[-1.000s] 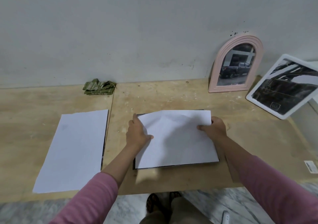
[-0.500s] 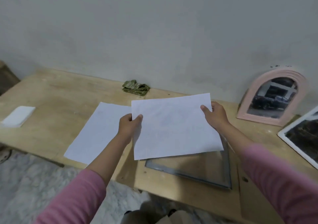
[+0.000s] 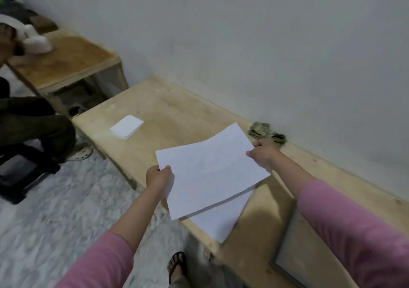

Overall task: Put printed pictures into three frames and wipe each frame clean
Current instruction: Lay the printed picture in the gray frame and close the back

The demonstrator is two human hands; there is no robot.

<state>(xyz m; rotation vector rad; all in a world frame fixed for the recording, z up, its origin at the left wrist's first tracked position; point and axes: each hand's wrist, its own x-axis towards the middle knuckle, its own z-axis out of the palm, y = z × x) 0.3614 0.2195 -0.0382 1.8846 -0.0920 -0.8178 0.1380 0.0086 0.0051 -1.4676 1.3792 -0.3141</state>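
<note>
A white sheet of paper (image 3: 210, 170) hangs blank side up above the wooden table (image 3: 177, 115), held by both hands. My left hand (image 3: 158, 177) pinches its near left edge and my right hand (image 3: 263, 153) pinches its far right corner. Directly under it a second white sheet (image 3: 223, 219) lies flat on the table. An open grey frame (image 3: 285, 259) with bare glass lies at the lower right, partly hidden by my right sleeve. A folded green cloth (image 3: 263, 130) sits against the wall behind my right hand.
A small stack of white paper (image 3: 126, 126) lies at the table's left end. A lower wooden table (image 3: 66, 64) stands further left. A seated person (image 3: 33, 119) is at the left edge. Marble floor and my sandalled foot (image 3: 177, 263) are below.
Both hands lifted the sheet off the grey frame and carried it left, over the second sheet. The view swung left, so the pink arched frame and white frame left the picture.
</note>
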